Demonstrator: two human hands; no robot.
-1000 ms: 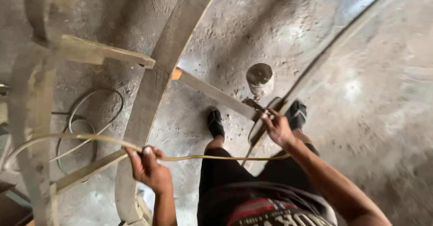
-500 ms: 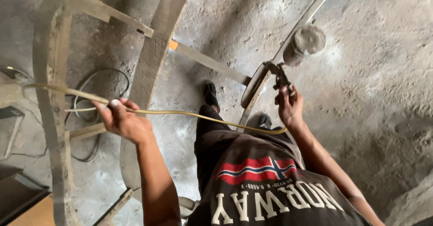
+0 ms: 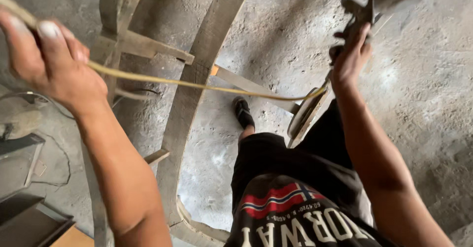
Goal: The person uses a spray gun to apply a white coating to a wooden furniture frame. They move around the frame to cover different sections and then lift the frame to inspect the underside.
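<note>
- Yellow tape (image 3: 197,83), thin and flat like a measuring strip, is running taut between the two raised hands, above a curved wooden frame and the concrete floor.
- Nearest the camera, the left hand (image 3: 47,59) is closing around one end of the tape, fingers curled and thumb pressing it down, so the strip is leaving the fist toward the right.
- Judging by the pull, keeping this fist steady and the strip free of sag and twist is what matters most; any slack is likely to spoil the reading.
- Long axis of the tape is lying almost level across the view, dipping slightly from upper left to lower right, pointing at the right forearm.
- Farther out, the right hand (image 3: 351,54) is gripping a dark metal tool (image 3: 359,15), fingers wrapped shut; whether it is also pinching the tape's far end cannot be told, since the strip is passing behind the wrist.
- Below, a curved timber rib (image 3: 197,94) and a cross slat (image 3: 148,47) are lying on the grey floor (image 3: 423,104), beside a foot in a dark sandal (image 3: 243,111).
</note>
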